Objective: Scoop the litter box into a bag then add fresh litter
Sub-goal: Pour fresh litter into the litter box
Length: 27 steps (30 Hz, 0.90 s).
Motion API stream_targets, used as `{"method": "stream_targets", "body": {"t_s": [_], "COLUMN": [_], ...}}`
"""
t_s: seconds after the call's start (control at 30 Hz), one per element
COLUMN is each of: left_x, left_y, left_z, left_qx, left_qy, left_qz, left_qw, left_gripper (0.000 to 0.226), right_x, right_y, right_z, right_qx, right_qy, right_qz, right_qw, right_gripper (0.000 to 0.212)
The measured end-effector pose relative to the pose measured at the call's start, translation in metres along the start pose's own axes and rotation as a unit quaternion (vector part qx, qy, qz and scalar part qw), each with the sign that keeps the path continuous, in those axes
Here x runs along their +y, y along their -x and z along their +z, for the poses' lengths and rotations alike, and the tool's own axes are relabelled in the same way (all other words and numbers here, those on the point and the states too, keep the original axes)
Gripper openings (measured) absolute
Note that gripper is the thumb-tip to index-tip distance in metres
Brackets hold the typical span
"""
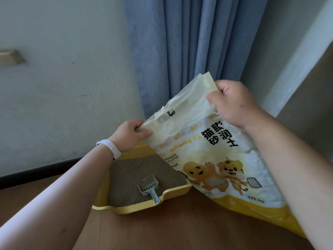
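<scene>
Both hands grip the top edge of the litter bag point(212, 159): left hand point(129, 135) pinching its 9 o'clock corner, right hand point(232, 103) its 1 o'clock corner. The litter box point(144, 208) lies below at 7 o'clock, nearer the left hand, with the scoop point(149, 186) resting inside.

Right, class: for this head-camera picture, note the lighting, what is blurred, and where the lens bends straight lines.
Head view: soft light, no hard shadows; the ledge on the left wall is blurred, while the scoop in the litter box and the litter bag are sharp; the skirting board and the curtain slant, bent by the wide lens.
</scene>
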<state>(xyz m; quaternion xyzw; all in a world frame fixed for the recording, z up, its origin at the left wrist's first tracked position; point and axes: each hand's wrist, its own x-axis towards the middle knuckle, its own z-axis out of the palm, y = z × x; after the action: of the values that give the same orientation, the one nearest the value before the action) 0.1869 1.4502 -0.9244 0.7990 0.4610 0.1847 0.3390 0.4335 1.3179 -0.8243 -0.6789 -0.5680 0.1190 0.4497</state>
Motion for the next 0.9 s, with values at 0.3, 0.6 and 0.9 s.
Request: {"method": "stream_targets", "body": {"t_s": [0.3,0.6,0.9], "left_x": [0.02,0.048,0.075], "left_y": [0.005,0.011,0.014], "left_z": [-0.025,-0.084,-0.161], "left_qx": [0.107,0.163,0.272], "left_qy": [0.22,0.174,0.248], "left_qz": [0.009,0.042,0.042], "left_qw": [0.97,0.97,0.929], "left_gripper": [0.007,0.011,0.011], "right_x": [-0.019,-0.071,-0.133], "right_y": [-0.008,-0.016,-0.047], "right_z": [-0.006,-0.005,-0.008], "right_qx": [0.088,0.153,0.126], "right_qy": [-0.149,-0.269,-0.246], "right_qz": [0.03,0.001,-0.081], "right_qw": [0.984,0.951,0.958], "right_gripper": [0.027,0.026,0.037]}}
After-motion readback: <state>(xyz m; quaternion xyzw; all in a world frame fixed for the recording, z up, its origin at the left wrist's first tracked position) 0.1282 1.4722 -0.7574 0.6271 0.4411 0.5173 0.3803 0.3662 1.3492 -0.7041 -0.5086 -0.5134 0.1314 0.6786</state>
